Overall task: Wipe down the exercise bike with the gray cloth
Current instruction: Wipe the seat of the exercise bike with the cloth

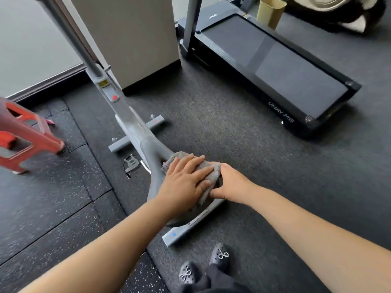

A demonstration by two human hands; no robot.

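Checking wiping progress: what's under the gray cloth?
The gray cloth lies on the exercise bike, left hand flat on top, right hand gripping its edge. The surface beneath is hidden.

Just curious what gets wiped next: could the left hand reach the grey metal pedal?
Probably yes: the left hand lies flat on the gray cloth, and the grey metal pedal sits uncovered just left of it.

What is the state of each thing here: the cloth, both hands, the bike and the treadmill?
exercise bike: standing upright.
gray cloth: bunched, on the bike's frame, under the left hand.
left hand: flat, fingers straight, pressing the cloth.
right hand: fingers curled round the cloth's end.
treadmill: deck laid flat, nobody on it.
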